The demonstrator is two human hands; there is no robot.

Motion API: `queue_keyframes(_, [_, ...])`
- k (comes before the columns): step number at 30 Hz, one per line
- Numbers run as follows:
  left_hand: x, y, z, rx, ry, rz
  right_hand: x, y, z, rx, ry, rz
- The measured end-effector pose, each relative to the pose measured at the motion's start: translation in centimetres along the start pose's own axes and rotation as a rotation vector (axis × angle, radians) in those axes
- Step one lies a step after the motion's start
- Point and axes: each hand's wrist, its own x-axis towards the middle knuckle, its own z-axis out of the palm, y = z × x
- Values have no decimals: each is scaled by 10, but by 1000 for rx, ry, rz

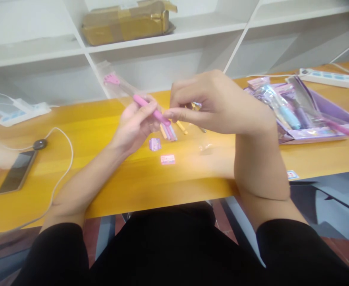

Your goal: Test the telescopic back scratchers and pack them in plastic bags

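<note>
In my left hand (131, 129) is a back scratcher (143, 102) with a pink paw-shaped head, a thin metal shaft and a pink handle. It tilts up to the left, and a clear plastic sleeve (101, 71) shows around its head. My right hand (213, 103) is closed in a pinch, with the thumb tip at the lower end of the handle. Whatever lies between those fingers is too small to make out. Beyond and below the hands, several slim pastel sticks (171, 134) and a yellow stick (181, 127) lie on the table, partly hidden.
A purple label (155, 144) and a pink label (167, 159) lie on the wooden table (150, 182). To the right stands a purple box (320, 133) of wrapped items. Power strips (330, 77), a phone (18, 171) with cables, and a shelf with a taped parcel (126, 24) surround the workspace.
</note>
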Motion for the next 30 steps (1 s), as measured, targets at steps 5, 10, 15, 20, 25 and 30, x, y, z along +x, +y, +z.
queue_keyframes(5, [1, 1, 0, -34, -10, -9, 0, -2, 1, -51, -49, 117])
queue_keyframes(10, [2, 3, 0, -71, -16, 13, -3, 0, 1, -76, -46, 61])
queue_keyframes(15, [3, 0, 0, -61, 2, 17, -3, 2, 4, -131, -18, 48])
queue_keyframes(20, [3, -3, 3, -37, 59, 88, 0, -2, 8, -277, 53, 155])
queue_keyframes(25, [4, -2, 4, -29, 127, 86, 3, -2, 8, -302, 62, 217])
queue_keyframes(30, [6, -5, 3, -21, 170, 74, 5, 0, 8, -328, 36, 291])
